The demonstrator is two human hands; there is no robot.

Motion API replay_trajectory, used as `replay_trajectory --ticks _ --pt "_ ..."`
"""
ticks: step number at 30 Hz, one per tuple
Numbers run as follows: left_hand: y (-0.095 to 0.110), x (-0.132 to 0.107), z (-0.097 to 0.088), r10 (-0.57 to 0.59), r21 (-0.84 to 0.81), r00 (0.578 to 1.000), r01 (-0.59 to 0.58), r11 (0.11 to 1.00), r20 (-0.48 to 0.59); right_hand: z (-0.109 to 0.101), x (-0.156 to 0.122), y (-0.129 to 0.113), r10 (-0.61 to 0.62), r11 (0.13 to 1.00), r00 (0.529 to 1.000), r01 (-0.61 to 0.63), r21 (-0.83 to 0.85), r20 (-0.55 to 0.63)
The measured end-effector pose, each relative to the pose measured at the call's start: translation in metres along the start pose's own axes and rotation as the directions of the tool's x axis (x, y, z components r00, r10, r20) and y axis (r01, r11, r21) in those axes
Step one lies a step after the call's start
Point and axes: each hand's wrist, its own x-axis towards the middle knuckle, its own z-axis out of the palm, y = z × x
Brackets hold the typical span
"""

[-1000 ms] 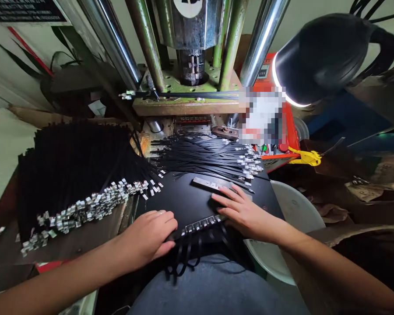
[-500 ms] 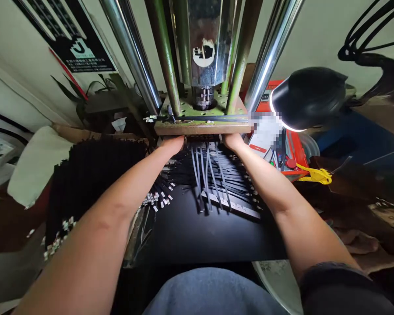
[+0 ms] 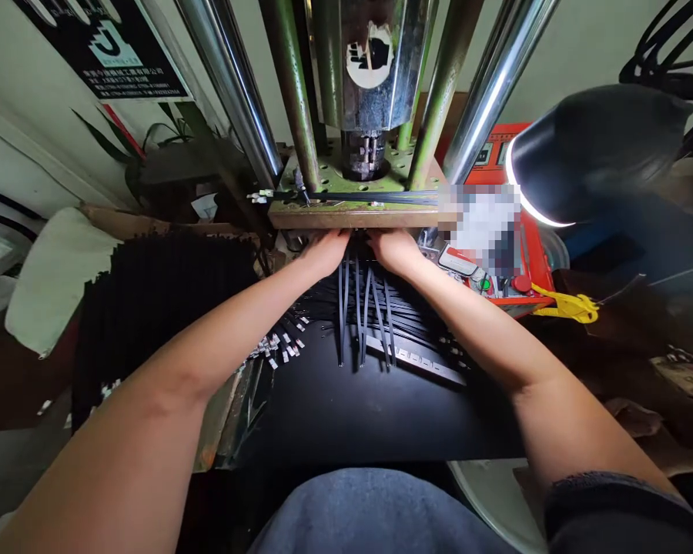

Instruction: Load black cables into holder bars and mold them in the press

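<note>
Black straps lie below our left hand and right hand, both narrowed at the press bed; we cannot tell whether they grip. We seem to be aligning, and seating the straps looks next.

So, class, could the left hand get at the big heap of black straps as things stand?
Probably yes: the left hand sits right by the heap, its forearm passing alongside, and nothing seems to stand between them.

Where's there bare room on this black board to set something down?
The bare patch is the board's lower part, below the loose black straps and metal bar, right of the big strap pile. It's crowded by the press base, around the left hand and right hand.
</note>
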Motion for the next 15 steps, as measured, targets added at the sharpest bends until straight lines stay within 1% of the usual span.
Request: replay_trajectory --ticks 2,4,6,9,11,12,13,14,15 --pt "0.013 -0.009 0.003 0.040 0.031 0.999 -0.040 0.999 -0.006 0.000 -0.008 -0.013 -0.046 0.998 0.999 0.047 -0.033 0.026" --pt "0.024 -0.015 0.007 0.032 0.061 0.999 -0.031 0.998 -0.015 0.000 -0.014 -0.020 -0.067 0.996 0.997 0.069 -0.058 0.039" --pt "0.032 -0.018 0.010 0.009 0.083 1.000 -0.007 0.996 -0.028 -0.001 -0.016 -0.025 -0.069 0.995 0.996 0.072 -0.070 0.050" --pt "0.038 -0.013 0.010 -0.018 0.104 0.999 0.022 0.994 -0.037 -0.006 -0.010 -0.029 -0.034 0.997 0.997 0.038 -0.063 0.071" --pt "0.039 -0.008 0.004 -0.019 0.104 1.000 0.021 0.994 -0.018 -0.018 -0.008 -0.031 -0.004 0.999 0.994 0.008 -0.038 0.105" --pt "0.039 -0.009 -0.002 -0.015 0.104 1.000 0.015 0.994 -0.005 -0.028 -0.012 -0.032 0.002 1.000 0.993 0.000 -0.018 0.118" --pt "0.038 -0.014 -0.009 -0.002 0.101 1.000 0.001 0.995 0.003 -0.040 -0.022 -0.033 0.003 1.000 0.993 -0.004 0.002 0.121" --pt "0.037 -0.025 -0.018 0.022 0.084 1.000 -0.022 0.996 0.003 -0.052 -0.040 -0.036 0.000 1.000 0.994 -0.002 0.013 0.105" --pt "0.035 -0.044 -0.027 0.054 0.045 0.999 -0.054 0.998 -0.003 -0.065 -0.066 -0.039 -0.015 0.999 0.997 0.012 0.042 0.079"
